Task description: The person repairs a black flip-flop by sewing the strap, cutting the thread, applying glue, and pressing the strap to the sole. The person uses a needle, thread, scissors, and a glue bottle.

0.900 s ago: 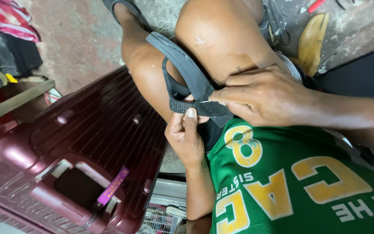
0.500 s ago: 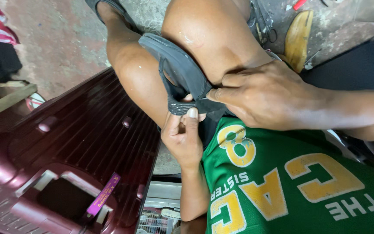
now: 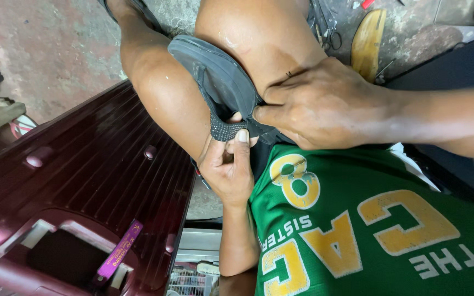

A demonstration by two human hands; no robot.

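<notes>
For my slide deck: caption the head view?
Both hands, left hand and right hand, pinch a dark sandal strap between bare knees.

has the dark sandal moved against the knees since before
No. The dark sandal stays wedged between the knees; only the camera shifted.

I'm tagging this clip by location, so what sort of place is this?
Probably an informal shoe-repair spot at ground level. A dark sandal is worked on between the knees, a loose yellowish sole and scissors lie on the rough concrete floor.
</notes>
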